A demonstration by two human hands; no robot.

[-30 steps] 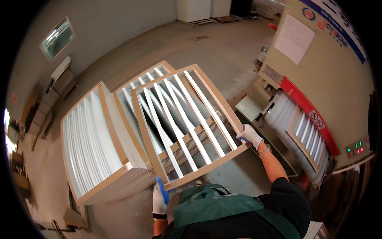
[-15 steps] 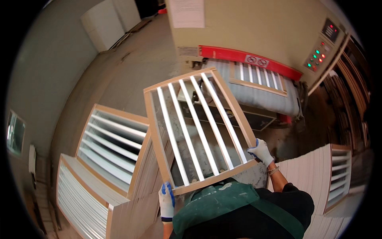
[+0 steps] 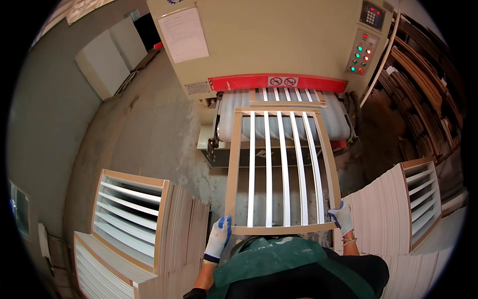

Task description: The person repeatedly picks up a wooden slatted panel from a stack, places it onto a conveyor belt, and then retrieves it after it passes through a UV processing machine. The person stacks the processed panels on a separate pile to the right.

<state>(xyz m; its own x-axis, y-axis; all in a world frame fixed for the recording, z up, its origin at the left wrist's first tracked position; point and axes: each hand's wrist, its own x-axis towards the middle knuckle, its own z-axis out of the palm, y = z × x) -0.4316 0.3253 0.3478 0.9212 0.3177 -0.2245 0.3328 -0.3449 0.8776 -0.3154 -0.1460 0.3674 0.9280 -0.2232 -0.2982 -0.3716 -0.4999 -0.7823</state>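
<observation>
A rectangular slatted frame (image 3: 232, 172) with brown edges and several white slats is held out in front of me. My left hand (image 3: 218, 239), in a white glove with blue fingertips, grips its near left corner. At the near right corner my right hand (image 3: 342, 218), gloved the same way, is closed on the frame's side. The frame's far edge overlaps the near part of a conveyor belt (image 3: 231, 119) in view; whether it touches cannot be told. Farther in, another slatted frame (image 3: 289, 104) lies on the belt, partly under a red guard bar (image 3: 249, 82).
A large beige machine (image 3: 279, 40) with a lit control panel (image 3: 359, 52) stands ahead. Stacks of slatted frames (image 3: 181, 229) rise at my left, and another stack (image 3: 376, 214) at my right. Brown boards (image 3: 423, 79) are piled at the far right. White panels (image 3: 102, 65) lean on the left wall.
I have turned toward the machine. The held frame has swung from a tilt to nearly straight, with its far edge now over the belt in view. The frame on the belt sits farther under the red bar.
</observation>
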